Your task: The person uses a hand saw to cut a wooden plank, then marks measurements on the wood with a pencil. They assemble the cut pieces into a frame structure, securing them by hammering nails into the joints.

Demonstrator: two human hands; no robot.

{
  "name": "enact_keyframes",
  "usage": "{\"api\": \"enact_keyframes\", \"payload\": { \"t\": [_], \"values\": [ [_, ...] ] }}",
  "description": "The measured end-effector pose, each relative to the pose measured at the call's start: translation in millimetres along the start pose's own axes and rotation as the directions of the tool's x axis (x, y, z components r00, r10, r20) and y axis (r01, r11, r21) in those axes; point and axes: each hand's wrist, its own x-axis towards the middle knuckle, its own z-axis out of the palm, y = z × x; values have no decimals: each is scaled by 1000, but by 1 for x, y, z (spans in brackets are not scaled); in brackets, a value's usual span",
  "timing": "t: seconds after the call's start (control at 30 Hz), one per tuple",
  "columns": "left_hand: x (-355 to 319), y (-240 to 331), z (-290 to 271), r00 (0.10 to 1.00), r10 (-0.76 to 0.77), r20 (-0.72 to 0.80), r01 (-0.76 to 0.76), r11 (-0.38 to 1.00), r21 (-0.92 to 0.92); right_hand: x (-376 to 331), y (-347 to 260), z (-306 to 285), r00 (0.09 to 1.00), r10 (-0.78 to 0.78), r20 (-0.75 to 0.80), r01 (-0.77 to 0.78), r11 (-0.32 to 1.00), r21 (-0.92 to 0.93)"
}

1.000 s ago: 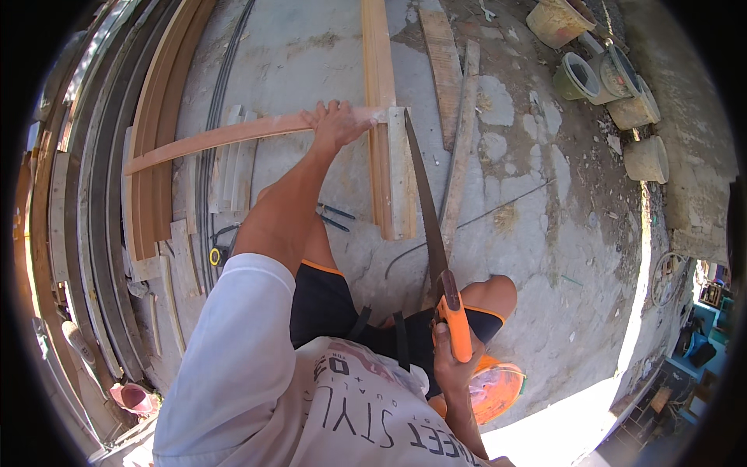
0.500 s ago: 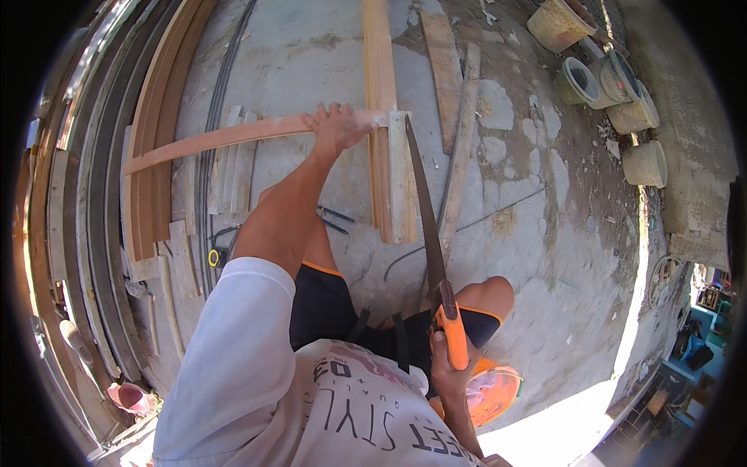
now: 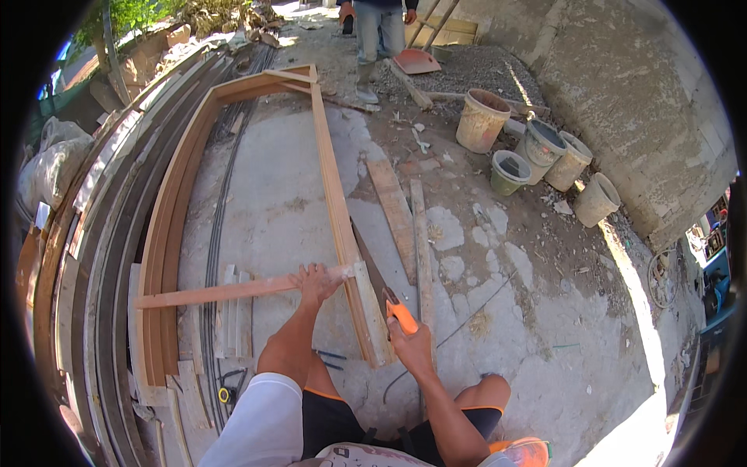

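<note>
My left hand (image 3: 315, 281) presses down on a thin wooden batten (image 3: 226, 292) that lies across the lower end of a large wooden frame (image 3: 331, 187) on the concrete ground. My right hand (image 3: 410, 342) grips the orange handle of a handsaw (image 3: 383, 292). The saw blade runs forward along the right side of the frame's long rail, right where the batten's end meets it. My bent knees and an orange shoe (image 3: 520, 451) show at the bottom.
Loose planks (image 3: 405, 218) lie right of the frame. Several buckets (image 3: 529, 152) stand by a concrete wall at upper right. Stacked boards and metal strips (image 3: 101, 257) curve along the left. Another person's legs (image 3: 377, 31) stand at the top by an orange shovel.
The view has tilted up, so more of the yard shows. My right hand has pushed the saw forward along the frame rail. My left hand stays on the batten.
</note>
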Motion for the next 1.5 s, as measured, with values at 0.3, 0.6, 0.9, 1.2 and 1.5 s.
{"api": "enact_keyframes", "payload": {
  "t": [0.3, 0.6, 0.9, 1.2, 1.5],
  "values": [
    [-14, -13, -24, 996, -59, 60, 54, 995, 79, 3, 31, 30, 981, -190, -39, 192, 978, 77],
    [-16, -6, -23, 994, -68, 81, 58, 991, 117, -6, -2, 17, 986, -161, 29, 161, 987, 15],
    [-13, -23, -22, 996, -70, 53, 66, 995, 79, -31, 4, 4, 966, -254, 57, 255, 967, -9],
    [-14, -9, -21, 998, -51, 30, 49, 998, 50, -144, -21, -64, 982, -134, 132, 113, 981, 156],
    [-19, -16, -23, 998, -64, 19, 63, 997, 48, -102, -4, -37, 987, -40, 156, 25, 995, 97]
  ]
}}
